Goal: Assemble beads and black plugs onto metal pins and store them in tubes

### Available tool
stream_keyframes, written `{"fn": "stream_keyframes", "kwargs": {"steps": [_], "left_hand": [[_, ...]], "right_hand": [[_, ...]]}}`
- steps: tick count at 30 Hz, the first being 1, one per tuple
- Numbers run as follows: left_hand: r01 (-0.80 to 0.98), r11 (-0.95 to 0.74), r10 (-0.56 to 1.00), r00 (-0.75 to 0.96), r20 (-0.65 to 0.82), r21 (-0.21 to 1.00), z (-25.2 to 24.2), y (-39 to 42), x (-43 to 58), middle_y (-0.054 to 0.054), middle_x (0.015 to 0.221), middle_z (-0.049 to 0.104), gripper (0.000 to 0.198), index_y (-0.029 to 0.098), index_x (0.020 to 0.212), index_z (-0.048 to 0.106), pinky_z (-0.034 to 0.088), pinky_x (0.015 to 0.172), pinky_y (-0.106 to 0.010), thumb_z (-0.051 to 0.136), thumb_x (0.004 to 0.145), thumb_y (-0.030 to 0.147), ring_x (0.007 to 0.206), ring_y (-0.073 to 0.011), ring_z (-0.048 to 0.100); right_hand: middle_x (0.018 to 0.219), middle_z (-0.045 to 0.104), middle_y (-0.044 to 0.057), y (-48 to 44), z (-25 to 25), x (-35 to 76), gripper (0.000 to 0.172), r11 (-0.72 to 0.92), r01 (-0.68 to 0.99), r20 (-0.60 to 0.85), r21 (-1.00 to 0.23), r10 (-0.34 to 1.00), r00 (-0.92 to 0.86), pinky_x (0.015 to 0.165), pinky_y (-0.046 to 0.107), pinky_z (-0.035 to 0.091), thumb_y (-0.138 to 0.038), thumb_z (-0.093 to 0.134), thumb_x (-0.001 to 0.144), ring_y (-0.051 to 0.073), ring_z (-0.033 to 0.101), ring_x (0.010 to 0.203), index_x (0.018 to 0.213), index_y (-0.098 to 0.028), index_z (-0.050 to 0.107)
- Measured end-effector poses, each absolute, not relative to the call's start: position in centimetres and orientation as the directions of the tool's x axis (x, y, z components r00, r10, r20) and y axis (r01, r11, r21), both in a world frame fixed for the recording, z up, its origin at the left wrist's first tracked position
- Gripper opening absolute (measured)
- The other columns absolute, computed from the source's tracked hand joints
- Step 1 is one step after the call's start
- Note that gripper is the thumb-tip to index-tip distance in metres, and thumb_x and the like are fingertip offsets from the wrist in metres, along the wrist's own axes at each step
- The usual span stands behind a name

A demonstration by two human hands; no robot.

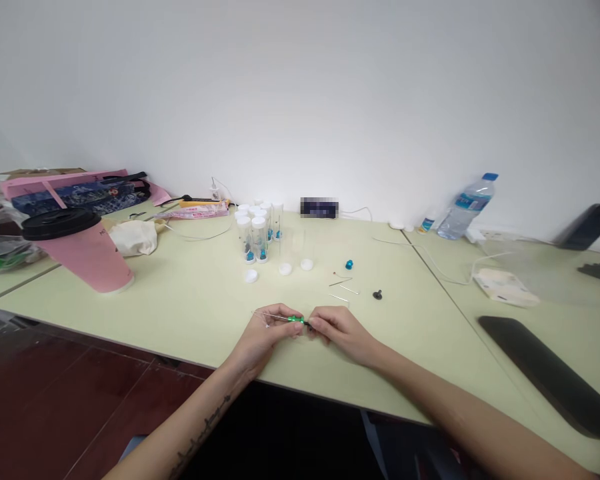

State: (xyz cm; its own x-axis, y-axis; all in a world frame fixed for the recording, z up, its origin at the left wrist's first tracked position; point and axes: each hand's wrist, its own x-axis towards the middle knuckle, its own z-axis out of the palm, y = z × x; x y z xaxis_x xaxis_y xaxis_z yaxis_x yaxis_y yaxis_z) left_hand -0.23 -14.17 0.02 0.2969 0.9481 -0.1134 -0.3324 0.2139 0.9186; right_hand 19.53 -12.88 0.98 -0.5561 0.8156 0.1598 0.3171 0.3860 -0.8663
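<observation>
Near the table's front edge, my left hand (273,328) is closed on a small shiny green piece (295,319), from which a thin metal wire (270,315) runs back over the palm. My right hand (337,327) pinches a small black part (308,325) right at the green piece's end; whether the two are joined cannot be made out. Beyond the hands lie a blue piece (349,265), a black knob-like part (377,295) and several thin bent wires (339,298). Clear tubes with white caps (259,233) stand grouped at the back, blue pieces inside. Loose white caps (251,276) lie in front of them.
A pink cup (93,257) with a black lid leans at the left, near a cloth pouch (135,237) and bags. A water bottle (467,207) tilts against the wall. At right are a long black pad (545,373), a white packet (505,287) and a cable.
</observation>
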Motion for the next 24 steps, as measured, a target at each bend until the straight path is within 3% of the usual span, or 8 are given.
{"fn": "stream_keyframes", "kwargs": {"steps": [3,6,11,13,16,19,24], "left_hand": [[-0.350,0.233,0.947,0.292,-0.130,0.907,-0.07,-14.14,-0.21,-0.002,0.069,0.069,0.024,0.014,0.078,0.071,0.041,0.070,-0.023,0.085,0.060,0.022,0.066,-0.0106,0.058],[-0.366,0.238,0.944,0.306,-0.126,0.900,-0.05,-14.18,-0.21,-0.003,0.070,0.070,0.023,0.014,0.078,0.071,0.042,0.071,-0.023,0.084,0.061,0.023,0.068,-0.0111,0.059],[-0.344,0.225,0.944,0.310,-0.116,0.912,-0.02,-14.23,-0.26,-0.002,0.068,0.069,0.022,0.014,0.078,0.071,0.041,0.070,-0.022,0.084,0.062,0.021,0.066,-0.0097,0.057],[-0.346,0.218,0.944,0.313,-0.107,0.912,-0.03,-14.21,-0.26,-0.002,0.068,0.069,0.022,0.014,0.078,0.071,0.041,0.070,-0.022,0.084,0.062,0.021,0.066,-0.0097,0.058],[-0.360,0.230,0.944,0.308,-0.117,0.904,0.00,-14.18,-0.24,-0.002,0.066,0.069,0.023,0.014,0.077,0.071,0.041,0.070,-0.022,0.084,0.062,0.023,0.065,-0.0102,0.058],[-0.370,0.241,0.943,0.308,-0.126,0.897,0.13,-14.18,-0.19,-0.003,0.069,0.070,0.024,0.014,0.079,0.070,0.042,0.070,-0.023,0.084,0.062,0.024,0.067,-0.0116,0.059],[-0.359,0.217,0.951,0.288,-0.113,0.908,0.22,-14.20,-0.17,-0.001,0.064,0.068,0.023,0.013,0.079,0.071,0.041,0.071,-0.022,0.083,0.063,0.024,0.065,-0.0098,0.058]], "right_hand": [[0.063,0.049,-0.003,-12.94,0.87,19.49,0.031,0.379,0.320,0.164,-0.868,0.828,-0.536,0.051,0.024,0.032,-0.051,0.056,0.088,0.013,0.043,0.056,0.085,-0.020,0.059],[0.062,0.045,-0.005,-12.88,0.74,19.52,0.032,0.382,0.309,0.175,-0.871,0.829,-0.531,0.050,0.024,0.031,-0.052,0.059,0.086,0.012,0.041,0.054,0.092,-0.021,0.056],[0.065,0.054,0.000,-12.74,0.87,19.57,0.044,0.419,0.302,0.195,-0.857,0.804,-0.561,0.059,0.027,0.037,-0.050,0.038,0.097,0.013,0.049,0.059,0.076,-0.018,0.060],[0.066,0.055,0.000,-12.78,0.96,19.52,0.042,0.424,0.306,0.193,-0.852,0.799,-0.570,0.059,0.026,0.036,-0.048,0.042,0.096,0.013,0.049,0.060,0.073,-0.018,0.061],[0.065,0.051,-0.002,-12.88,0.93,19.43,0.029,0.414,0.312,0.193,-0.855,0.813,-0.549,0.053,0.025,0.032,-0.047,0.055,0.090,0.012,0.044,0.057,0.084,-0.019,0.060],[0.063,0.048,-0.005,-12.88,0.73,19.43,0.031,0.404,0.307,0.199,-0.862,0.826,-0.527,0.050,0.024,0.032,-0.049,0.064,0.084,0.012,0.042,0.055,0.094,-0.021,0.056],[0.063,0.052,-0.002,-12.61,0.46,19.69,0.038,0.433,0.290,0.241,-0.853,0.821,-0.518,0.059,0.026,0.038,-0.052,0.044,0.094,0.013,0.048,0.057,0.092,-0.018,0.060]]}}
